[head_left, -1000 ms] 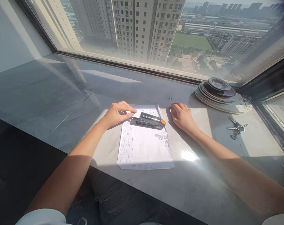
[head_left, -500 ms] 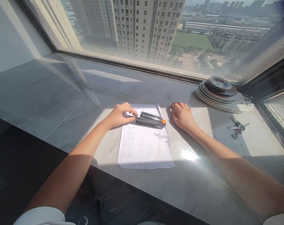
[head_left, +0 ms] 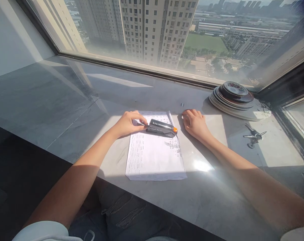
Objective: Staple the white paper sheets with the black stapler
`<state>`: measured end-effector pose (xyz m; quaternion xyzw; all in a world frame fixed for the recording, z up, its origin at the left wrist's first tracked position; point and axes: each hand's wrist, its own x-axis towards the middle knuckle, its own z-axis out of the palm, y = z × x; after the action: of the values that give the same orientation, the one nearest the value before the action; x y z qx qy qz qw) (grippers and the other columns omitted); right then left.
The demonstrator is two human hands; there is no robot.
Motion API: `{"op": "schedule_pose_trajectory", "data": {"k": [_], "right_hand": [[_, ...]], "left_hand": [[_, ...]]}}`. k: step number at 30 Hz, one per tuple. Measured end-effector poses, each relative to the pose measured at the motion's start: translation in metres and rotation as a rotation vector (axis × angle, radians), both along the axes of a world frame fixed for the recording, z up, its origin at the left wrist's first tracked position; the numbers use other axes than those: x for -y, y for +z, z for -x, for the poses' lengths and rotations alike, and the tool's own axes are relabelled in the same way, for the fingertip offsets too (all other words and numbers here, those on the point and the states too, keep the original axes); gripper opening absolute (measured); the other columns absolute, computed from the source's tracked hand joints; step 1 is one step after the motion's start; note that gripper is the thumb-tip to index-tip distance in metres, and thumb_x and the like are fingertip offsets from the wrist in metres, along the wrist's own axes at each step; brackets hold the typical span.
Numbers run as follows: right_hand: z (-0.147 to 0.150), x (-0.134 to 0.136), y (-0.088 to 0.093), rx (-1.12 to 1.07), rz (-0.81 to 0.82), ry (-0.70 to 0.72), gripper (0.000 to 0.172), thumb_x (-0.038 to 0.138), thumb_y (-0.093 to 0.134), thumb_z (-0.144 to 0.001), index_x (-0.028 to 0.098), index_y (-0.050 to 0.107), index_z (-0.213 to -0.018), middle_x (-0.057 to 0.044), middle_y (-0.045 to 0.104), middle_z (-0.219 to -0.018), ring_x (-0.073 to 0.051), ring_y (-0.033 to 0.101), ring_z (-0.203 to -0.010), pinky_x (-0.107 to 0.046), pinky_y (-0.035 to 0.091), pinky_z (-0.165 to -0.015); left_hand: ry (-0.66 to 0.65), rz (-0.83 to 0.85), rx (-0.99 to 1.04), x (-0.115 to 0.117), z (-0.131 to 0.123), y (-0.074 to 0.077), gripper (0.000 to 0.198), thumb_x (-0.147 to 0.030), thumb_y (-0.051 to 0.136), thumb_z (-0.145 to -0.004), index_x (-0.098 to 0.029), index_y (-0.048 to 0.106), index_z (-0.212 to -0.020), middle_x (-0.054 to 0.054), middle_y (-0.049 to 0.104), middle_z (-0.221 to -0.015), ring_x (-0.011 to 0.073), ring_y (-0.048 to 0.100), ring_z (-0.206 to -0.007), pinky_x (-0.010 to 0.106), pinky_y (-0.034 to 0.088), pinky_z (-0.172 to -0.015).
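A printed white sheet of paper point(head_left: 154, 154) lies on the grey stone sill point(head_left: 66, 110). Across its far end rests a black stapler with an orange tip point(head_left: 162, 128). My left hand point(head_left: 128, 123) sits at the stapler's left end, its thumb and fingers pinched on the metal rear part. My right hand point(head_left: 196, 123) rests on the sill just right of the paper, fingers curled loosely, holding nothing I can see. The paper's far right corner curls up.
A stack of plates point(head_left: 236, 97) stands at the back right by the window frame. A bunch of keys point(head_left: 253, 138) lies right of my right arm. A tiny dark object point(head_left: 182, 104) sits beyond the paper. The window runs along the far edge.
My left hand's fingers have closed in on the stapler's rear end. The stapler has barely shifted. My right hand stays put.
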<state>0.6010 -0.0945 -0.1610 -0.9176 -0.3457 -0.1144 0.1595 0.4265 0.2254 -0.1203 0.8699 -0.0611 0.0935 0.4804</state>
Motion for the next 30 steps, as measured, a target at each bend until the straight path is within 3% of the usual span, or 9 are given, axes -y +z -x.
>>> {"op": "schedule_pose_trajectory", "data": {"k": [6,20,30], "right_hand": [[-0.0017,0.0001,-0.0026,0.023,-0.004,-0.005,0.028,0.026,0.043,-0.101,0.025,0.064,-0.120,-0.017,0.067,-0.121,-0.038,0.056,-0.111,-0.051,0.043,-0.089],[0.0000,-0.0002,0.0000,-0.005,-0.026,0.007,0.030,0.027,0.042,-0.101,0.025,0.065,-0.119,-0.017,0.067,-0.120,-0.038,0.055,-0.110,-0.052,0.042,-0.090],[0.0017,-0.0008,0.0021,-0.020,-0.017,0.000,0.030,0.025,0.041,-0.101,0.025,0.065,-0.119,-0.017,0.067,-0.119,-0.039,0.054,-0.111,-0.053,0.042,-0.091]], "left_hand": [[0.045,-0.033,0.039,-0.0030,-0.0022,-0.0035,0.012,-0.036,0.091,-0.080,-0.030,0.089,-0.090,0.005,0.082,-0.093,0.0236,0.068,-0.094,0.036,0.054,-0.078],[0.026,-0.060,0.055,-0.0003,-0.0015,-0.0031,0.011,-0.036,0.088,-0.080,-0.029,0.088,-0.088,0.006,0.083,-0.094,0.0250,0.071,-0.092,0.040,0.059,-0.085],[0.037,-0.036,-0.012,-0.0013,-0.0021,-0.0017,0.018,-0.034,0.090,-0.078,-0.025,0.087,-0.093,0.007,0.081,-0.094,0.0227,0.074,-0.090,0.032,0.058,-0.072]]}}
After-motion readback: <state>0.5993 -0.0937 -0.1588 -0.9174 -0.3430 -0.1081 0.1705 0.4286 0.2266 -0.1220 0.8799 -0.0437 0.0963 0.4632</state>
